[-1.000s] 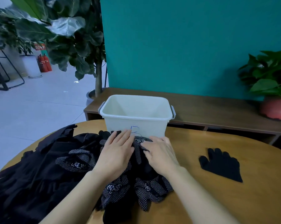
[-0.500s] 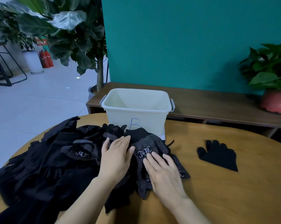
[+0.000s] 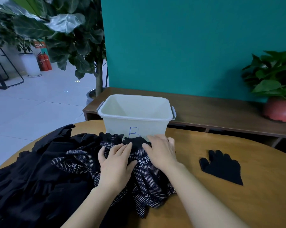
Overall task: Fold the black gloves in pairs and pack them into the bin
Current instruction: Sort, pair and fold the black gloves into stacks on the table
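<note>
Pressing: both hands flat on the dotted gloves (image 3: 148, 178); no folded pair in sight, so I judge the task is barely started.
Glove pile (image 3: 32, 178): big black heap over the left edge of the table (image 3: 237, 203), tangled, singles hard to tell apart.
Left hand (image 3: 116, 163): palm down on the dotted gloves, fingers straight and spread, gripping nothing.
Dotted gloves: bunch at the table's middle, overlapping, far ends right up against the bin's front wall.
Right hand (image 3: 162, 152): also flat, fingers straight, on the far end of the same bunch; nothing pinched.
Bin (image 3: 116, 127): white, marked B, upright at the table's far edge; no gloves visible inside.
Lone glove (image 3: 221, 167): plain black, lying flat toward the table's right side, well apart from the rest.
Risk: layers overlap, so lifting one likely drags its neighbours or makes a mismatched pair. A forward push could shove the bin off the far edge. The lone glove could get missed.
</note>
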A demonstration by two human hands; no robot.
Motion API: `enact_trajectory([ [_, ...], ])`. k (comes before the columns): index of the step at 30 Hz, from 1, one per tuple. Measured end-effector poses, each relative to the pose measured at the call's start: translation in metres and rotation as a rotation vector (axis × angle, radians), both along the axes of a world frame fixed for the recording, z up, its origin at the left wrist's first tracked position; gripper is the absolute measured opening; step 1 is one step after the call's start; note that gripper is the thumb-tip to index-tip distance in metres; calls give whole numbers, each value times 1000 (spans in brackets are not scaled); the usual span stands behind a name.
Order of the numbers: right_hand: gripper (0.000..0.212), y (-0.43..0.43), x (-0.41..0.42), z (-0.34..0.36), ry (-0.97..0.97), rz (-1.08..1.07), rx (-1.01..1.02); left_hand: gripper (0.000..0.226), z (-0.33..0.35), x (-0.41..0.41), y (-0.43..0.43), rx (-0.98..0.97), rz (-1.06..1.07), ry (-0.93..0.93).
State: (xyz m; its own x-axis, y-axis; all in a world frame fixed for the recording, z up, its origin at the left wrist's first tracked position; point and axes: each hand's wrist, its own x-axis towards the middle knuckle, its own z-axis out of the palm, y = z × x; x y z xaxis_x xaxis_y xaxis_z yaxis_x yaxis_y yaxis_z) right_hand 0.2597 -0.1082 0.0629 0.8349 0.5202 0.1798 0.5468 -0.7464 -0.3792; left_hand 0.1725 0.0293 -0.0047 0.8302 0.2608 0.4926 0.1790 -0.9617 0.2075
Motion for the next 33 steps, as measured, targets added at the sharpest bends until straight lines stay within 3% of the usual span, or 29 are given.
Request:
enact_trajectory([
  [3, 26, 15, 14, -8, 114, -43, 81, 53, -1, 4, 5, 52, -16, -84],
  [8, 46, 16, 13, -1, 294, -138, 307, 58, 13, 3, 5, -61, -58, -122],
  [15, 9, -21, -13, 53, 570, 0, 769, 33, 70, -11, -8, -210, -130, -342],
  [19, 49, -49, -31, 80, 416, 26, 829, 23, 106, -21, -24, -141, -169, -461],
  [21, 55, -64, -45, 91, 371, 26, 854, 23, 122, -28, -37, -148, -193, -469],
  [25, 43, -94, -69, 104, 274, -37, 889, 24, 141, -44, -67, -174, -218, -395],
  [28, 45, -114, -84, 104, 163, -140, 848, 25, 146, -58, -97, -236, -225, -336],
  [32, 20, -139, -102, 97, 132, -126, 745, 57, 155, -79, -147, -618, -385, -126],
  [33, 16, -144, -107, 97, 153, -100, 715, 52, 156, -81, -155, -668, -414, -109],
])
